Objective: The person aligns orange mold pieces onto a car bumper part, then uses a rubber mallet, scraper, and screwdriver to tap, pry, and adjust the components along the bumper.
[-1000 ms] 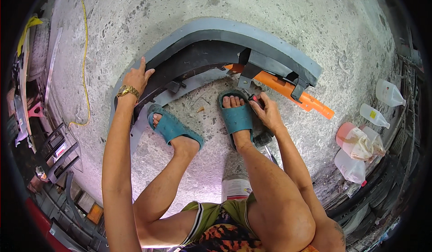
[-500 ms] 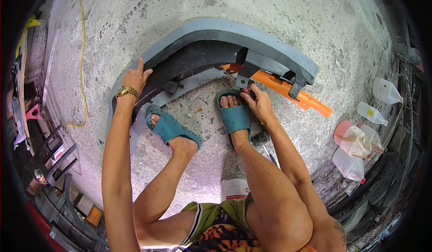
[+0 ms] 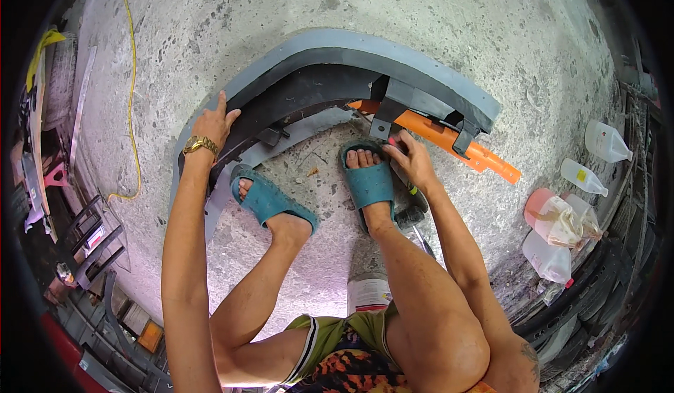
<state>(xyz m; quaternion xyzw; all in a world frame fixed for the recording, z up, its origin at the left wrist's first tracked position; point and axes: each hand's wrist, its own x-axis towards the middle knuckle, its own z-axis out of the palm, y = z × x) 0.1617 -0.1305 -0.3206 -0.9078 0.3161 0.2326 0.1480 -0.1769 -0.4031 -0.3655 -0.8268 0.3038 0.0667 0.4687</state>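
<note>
A long curved bumper-like part [image 3: 330, 38], grey along its outer edge and black inside, lies on the floor in front of my feet. My left hand [image 3: 213, 130] rests on its left side with fingers spread, the index finger pointing forward along the edge. My right hand [image 3: 413, 160] is beside a black bracket [image 3: 381, 126] on the part's inner side. Its thumb and fingers are pinched around a small thing with a red end, mostly hidden by the fingers. An orange strip [image 3: 449, 140] runs beneath the bracket and sticks out at the right.
My sandalled feet [image 3: 368, 182] stand inside the curve. A dark tool [image 3: 409, 217] lies near my right foot, partly hidden. Several plastic bottles [image 3: 547, 256] stand at right. A yellow cord [image 3: 131, 112] crosses the left floor. A bucket [image 3: 368, 293] sits between my legs.
My right hand has shifted slightly to the right, away from the bracket, still pinched. My left hand stays on the curved part.
</note>
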